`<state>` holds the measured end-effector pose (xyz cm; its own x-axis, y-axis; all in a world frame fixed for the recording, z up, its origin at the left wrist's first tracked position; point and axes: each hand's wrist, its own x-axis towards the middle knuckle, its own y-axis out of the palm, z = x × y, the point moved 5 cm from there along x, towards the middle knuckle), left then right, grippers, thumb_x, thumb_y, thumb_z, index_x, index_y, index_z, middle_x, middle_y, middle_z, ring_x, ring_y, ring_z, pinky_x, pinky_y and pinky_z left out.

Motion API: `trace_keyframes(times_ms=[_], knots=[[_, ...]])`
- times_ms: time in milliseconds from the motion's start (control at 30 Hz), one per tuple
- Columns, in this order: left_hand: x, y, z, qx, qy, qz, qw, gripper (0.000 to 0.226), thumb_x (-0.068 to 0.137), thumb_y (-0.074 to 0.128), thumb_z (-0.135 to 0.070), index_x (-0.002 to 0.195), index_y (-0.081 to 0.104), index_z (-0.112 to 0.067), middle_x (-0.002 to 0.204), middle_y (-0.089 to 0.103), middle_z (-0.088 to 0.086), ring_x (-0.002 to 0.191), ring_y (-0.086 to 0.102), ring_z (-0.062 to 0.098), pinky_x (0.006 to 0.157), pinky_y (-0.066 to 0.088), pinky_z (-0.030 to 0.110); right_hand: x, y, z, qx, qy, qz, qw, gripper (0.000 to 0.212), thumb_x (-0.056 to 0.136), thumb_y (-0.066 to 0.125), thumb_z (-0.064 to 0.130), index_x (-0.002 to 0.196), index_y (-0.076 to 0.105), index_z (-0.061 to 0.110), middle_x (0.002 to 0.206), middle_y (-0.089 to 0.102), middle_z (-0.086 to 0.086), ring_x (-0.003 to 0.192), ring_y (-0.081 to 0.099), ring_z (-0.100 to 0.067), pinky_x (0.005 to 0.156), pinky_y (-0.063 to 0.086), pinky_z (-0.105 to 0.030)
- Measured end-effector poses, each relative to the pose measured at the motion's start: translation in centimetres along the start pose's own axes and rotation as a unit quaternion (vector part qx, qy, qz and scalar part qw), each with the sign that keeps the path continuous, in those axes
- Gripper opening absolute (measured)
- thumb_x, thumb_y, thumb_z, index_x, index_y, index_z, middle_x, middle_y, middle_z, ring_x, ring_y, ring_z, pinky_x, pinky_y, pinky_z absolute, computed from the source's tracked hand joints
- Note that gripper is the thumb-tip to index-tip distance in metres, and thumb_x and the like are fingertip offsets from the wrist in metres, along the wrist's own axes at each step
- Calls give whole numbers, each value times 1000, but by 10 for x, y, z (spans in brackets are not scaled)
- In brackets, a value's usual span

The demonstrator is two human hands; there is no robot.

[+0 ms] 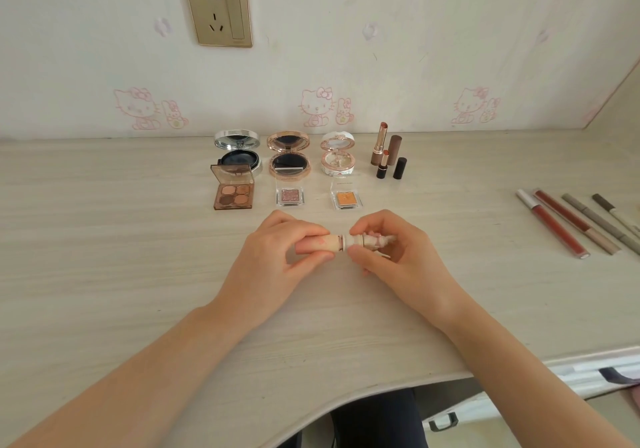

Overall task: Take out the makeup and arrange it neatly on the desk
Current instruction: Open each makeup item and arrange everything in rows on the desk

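Observation:
A small pink-and-cream lipstick tube [333, 242] lies level between my hands above the middle of the desk [104, 239]. My left hand [277, 257] grips its plain end. My right hand [391, 253] pinches its ornate end, and a thin gap shows between the two parts. Behind them stand three open round compacts [237, 151] [289, 156] [337, 158]. In front of those lie a four-pan eyeshadow palette [232, 191] and two single eyeshadows [290, 196] [346, 200]. Two uncapped lipsticks [381, 146] stand with their caps at the right of the row.
Several lip glosses and pencils [571, 226] lie slanted at the desk's right side. A wall with a gold socket plate [218, 9] rises behind the desk. The curved front edge [311, 413] is close to my body, with a drawer handle [443, 421] below.

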<state>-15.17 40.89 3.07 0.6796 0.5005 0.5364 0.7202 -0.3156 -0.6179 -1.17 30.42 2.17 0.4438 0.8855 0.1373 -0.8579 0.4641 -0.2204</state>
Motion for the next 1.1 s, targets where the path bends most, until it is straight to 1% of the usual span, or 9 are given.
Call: trace_keyframes(times_ms=[133,233,333,433,533,667,833,933,1100], knots=[[0,1,-1,-6,1,-2,1000,23,76,77,-25,98,72,-22,88,55,-33,88,55,1,81,39,8,0,-2,-1,17,8,0,1000,31,79,75,8,104,61,20,96,64,-4,75,60,-10,69,52,-24],[0,0,-1,-8,-4,-7,1000,23,76,76,-28,98,72,-23,89,56,-34,88,56,1,81,40,8,2,-3,-2,44,32,-26,998,23,82,72,16,102,61,12,85,67,-11,69,63,-11,66,51,-22],[0,0,1,-7,-16,2,1000,23,77,77,-28,99,72,-24,87,56,-31,89,57,4,81,42,12,2,-2,-2,46,28,-26,998,12,84,70,8,93,63,5,78,65,-12,65,64,-12,64,52,-22],[0,1,3,-18,-31,9,999,22,78,73,-33,99,72,-26,97,55,-34,90,56,2,82,40,10,1,-7,-3,62,22,-35,997,21,80,72,2,96,62,10,85,63,-13,71,64,-16,68,55,-27],[-1,2,6,-35,-54,16,998,19,80,72,-36,98,70,-31,91,60,-21,91,57,3,81,40,11,1,-9,-3,85,22,-44,995,35,78,71,-5,104,59,15,93,65,-13,73,61,-17,72,57,-33],[-3,5,6,-37,-61,45,996,26,80,58,-52,98,66,-35,92,59,-15,92,58,5,82,41,16,0,-10,-1,162,32,-33,986,33,76,69,-12,97,62,12,91,67,-5,76,58,-16,69,53,-27],[-5,9,7,-39,-68,80,994,21,83,61,-51,99,64,-36,93,58,-12,90,58,6,80,44,21,-1,-9,0,236,52,10,970,35,69,76,-4,95,65,16,94,66,-3,83,61,-13,72,51,-28],[-6,10,10,-42,-71,85,993,27,82,54,-57,98,63,-38,92,58,-11,90,58,8,79,43,23,-2,-7,3,268,51,30,962,30,72,68,-2,96,62,15,104,69,-7,90,63,-15,74,53,-28],[-5,11,7,-54,-64,75,994,21,79,55,-56,92,62,-41,90,58,-12,90,59,8,79,43,21,0,-6,3,287,65,32,955,37,76,64,2,111,59,13,108,69,-12,92,62,-17,69,48,-26]])
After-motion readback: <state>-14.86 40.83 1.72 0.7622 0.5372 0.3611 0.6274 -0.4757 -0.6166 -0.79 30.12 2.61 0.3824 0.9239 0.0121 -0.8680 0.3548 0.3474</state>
